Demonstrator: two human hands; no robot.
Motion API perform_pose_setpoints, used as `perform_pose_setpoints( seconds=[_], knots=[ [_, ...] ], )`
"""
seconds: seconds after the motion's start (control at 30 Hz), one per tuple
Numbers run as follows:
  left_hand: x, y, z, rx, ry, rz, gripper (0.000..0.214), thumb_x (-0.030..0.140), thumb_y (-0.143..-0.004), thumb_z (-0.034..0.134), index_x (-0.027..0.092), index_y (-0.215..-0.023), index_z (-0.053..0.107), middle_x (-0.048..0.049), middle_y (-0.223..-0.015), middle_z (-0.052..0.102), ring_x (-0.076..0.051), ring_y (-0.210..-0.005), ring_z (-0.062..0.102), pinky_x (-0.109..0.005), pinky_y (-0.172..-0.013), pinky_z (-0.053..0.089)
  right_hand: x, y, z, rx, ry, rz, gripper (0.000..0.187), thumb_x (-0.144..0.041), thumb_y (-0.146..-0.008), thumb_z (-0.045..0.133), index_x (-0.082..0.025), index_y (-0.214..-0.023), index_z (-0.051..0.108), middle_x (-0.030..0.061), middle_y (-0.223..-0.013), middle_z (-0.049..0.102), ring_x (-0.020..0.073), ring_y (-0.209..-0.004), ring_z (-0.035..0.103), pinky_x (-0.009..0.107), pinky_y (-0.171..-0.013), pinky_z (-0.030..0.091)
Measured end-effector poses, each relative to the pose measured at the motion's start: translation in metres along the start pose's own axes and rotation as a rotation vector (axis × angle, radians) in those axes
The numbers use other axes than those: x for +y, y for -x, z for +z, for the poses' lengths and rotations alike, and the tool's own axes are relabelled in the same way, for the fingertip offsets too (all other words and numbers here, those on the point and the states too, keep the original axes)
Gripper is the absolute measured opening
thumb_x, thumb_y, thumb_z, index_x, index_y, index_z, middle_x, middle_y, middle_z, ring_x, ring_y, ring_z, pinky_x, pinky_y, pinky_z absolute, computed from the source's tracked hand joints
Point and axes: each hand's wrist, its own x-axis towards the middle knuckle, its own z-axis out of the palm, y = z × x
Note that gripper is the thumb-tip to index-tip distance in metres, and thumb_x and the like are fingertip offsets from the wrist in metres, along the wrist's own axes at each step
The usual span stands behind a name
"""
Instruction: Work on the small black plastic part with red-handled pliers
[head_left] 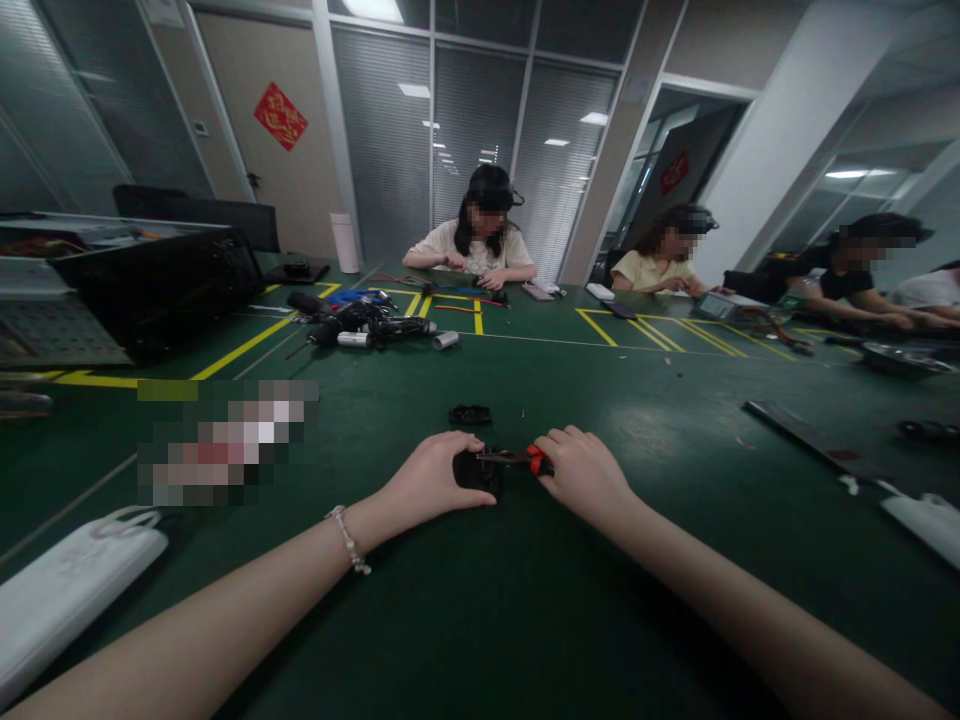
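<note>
My left hand grips a small black part on the green table, thumb at its near side and fingers at its far side. What kind of part it is, I cannot make out. In my right hand are red-handled pliers, the fingers closed round the grips. Their dark jaws point left and meet the upper edge of the black part. Just beyond my left fingers lies another small black piece, apart from both hands.
A heap of black and blue cables lies farther back, left of centre. An opened computer case stands at the left. A white pouch is near my left forearm, a dark flat panel to the right. Several people sit across the green table.
</note>
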Motion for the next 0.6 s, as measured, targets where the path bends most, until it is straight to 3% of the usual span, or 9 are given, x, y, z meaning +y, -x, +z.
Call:
perform_pose_setpoints(
  seconds=[0.6],
  knots=[
    [0.0002,-0.0010,0.0020,0.018,0.000,0.022,0.062,0.052,-0.056,0.068,0.020,-0.108,0.055,-0.0049,-0.111,0.057,-0.024,-0.106,0.049,-0.039,-0.092,0.036,-0.0017,0.0055,-0.0071,0.134,0.188,-0.091,0.030,-0.025,-0.066,0.058,-0.017,-0.095,0.056,0.0085,-0.090,0.056,0.0236,-0.085,0.045,0.035,-0.071,0.031]
  ],
)
